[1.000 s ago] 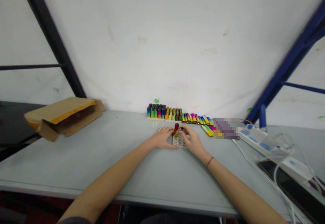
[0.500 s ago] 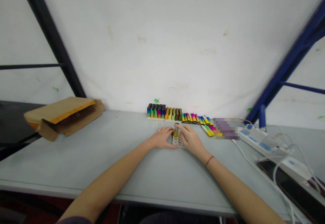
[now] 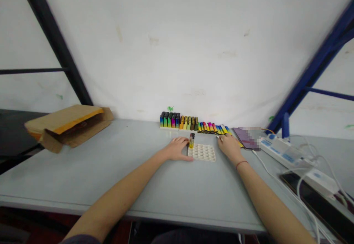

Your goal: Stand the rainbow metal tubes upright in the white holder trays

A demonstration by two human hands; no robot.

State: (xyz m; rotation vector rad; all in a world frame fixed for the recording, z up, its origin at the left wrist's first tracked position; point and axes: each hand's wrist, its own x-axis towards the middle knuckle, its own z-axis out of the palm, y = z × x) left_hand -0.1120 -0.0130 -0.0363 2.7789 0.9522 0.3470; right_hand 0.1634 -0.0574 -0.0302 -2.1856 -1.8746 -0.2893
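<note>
Now uncovered, the white socket tray (image 3: 202, 152) lies flat on the grey desk (image 3: 116, 177) with a single yellow lighter (image 3: 191, 140) standing upright in its far-left corner socket. The right hand (image 3: 228, 145) has left the tray and reaches, fingers loosely curled and apparently empty, to the loose lighters (image 3: 218, 129) lying by the wall. The left hand (image 3: 177, 149) stays flat against the tray's left edge, gripping nothing. Packed lighters (image 3: 178, 121) stand behind; a cardboard box (image 3: 68, 126) sits far left.
</note>
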